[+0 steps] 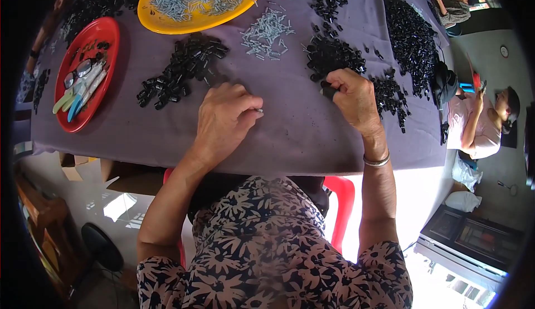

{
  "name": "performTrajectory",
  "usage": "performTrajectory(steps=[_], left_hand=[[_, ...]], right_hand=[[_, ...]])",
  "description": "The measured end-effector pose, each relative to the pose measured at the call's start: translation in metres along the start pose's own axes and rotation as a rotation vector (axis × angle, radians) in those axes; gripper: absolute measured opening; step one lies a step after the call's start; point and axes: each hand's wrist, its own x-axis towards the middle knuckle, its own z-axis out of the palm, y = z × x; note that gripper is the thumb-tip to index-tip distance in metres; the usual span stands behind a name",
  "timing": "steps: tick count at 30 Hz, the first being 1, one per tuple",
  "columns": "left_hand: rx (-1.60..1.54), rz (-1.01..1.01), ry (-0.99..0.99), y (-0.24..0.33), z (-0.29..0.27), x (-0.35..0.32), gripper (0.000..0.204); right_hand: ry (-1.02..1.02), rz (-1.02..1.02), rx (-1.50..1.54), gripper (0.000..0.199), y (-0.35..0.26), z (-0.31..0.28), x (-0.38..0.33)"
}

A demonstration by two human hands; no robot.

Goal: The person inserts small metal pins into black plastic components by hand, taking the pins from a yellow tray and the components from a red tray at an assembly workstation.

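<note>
My left hand (225,119) is closed in a pinch over the cloth, with a small silvery piece that looks like a metal spring (259,111) at its fingertips. My right hand (355,100) is closed around a small black plastic piece (329,90), partly hidden by the fingers. Just beyond my right hand lies a heap of black plastic pieces (331,57). Another pile of black pieces (192,61) spreads beyond and left of my left hand. Between these two piles, farther off, is a loose heap of metal springs (268,34).
A yellow plate (161,25) heaped with springs stands at the far side of the purple-grey tablecloth (290,147). At left, a red tray (107,80) holds eyeglasses and several handled tools. More black pieces (411,38) cover the right side. Other people (479,119) are at right.
</note>
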Motion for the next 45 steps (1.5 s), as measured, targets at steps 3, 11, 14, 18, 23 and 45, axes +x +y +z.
performTrajectory(steps=[3,11,14,18,23,45], left_hand=[[0.009,0.027,-0.009,-0.003,0.001,-0.001,0.017],[0.027,0.022,0.007,-0.004,0.002,-0.002,0.017],[0.019,0.029,0.013,-0.004,0.004,-0.001,0.017],[0.047,-0.001,-0.006,-0.003,0.005,-0.001,0.017],[0.031,0.019,0.038,-0.005,0.007,-0.002,0.017],[0.026,-0.003,0.001,-0.003,0.005,-0.001,0.034]], right_hand=[[-0.073,-0.014,0.036,0.025,0.001,-0.007,0.003],[-0.052,-0.096,0.283,0.028,-0.034,0.006,-0.007],[-0.138,-0.168,0.414,0.033,-0.048,0.021,-0.011],[-0.150,-0.339,0.391,0.037,-0.067,0.031,-0.004],[-0.184,-0.403,0.325,0.039,-0.082,0.027,0.000],[-0.346,-0.507,0.257,0.035,-0.087,0.032,0.018]])
